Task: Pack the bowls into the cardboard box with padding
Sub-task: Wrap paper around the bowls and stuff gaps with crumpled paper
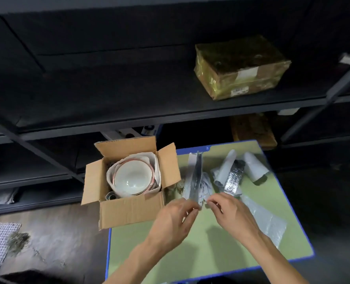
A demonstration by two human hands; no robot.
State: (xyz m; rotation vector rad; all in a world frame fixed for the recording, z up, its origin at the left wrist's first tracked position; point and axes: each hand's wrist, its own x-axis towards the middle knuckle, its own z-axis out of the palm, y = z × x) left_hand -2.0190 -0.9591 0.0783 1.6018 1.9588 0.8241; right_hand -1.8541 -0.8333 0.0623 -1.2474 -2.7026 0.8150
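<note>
The left hand [174, 219] and the right hand [231, 216] both pinch the near end of a long, shiny silver padding sheet [195, 177] over the flat green table top [200, 253]. Round white bowls [132, 177] sit stacked inside the open brown cardboard box [129, 210] just beside it, with soft white wrap [156, 167] around them.

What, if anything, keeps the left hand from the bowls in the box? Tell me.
Probably nothing, so yes: the cardboard box stands open and the bowls lie uncovered near the left hand, though it pinches a padding strip.
</note>
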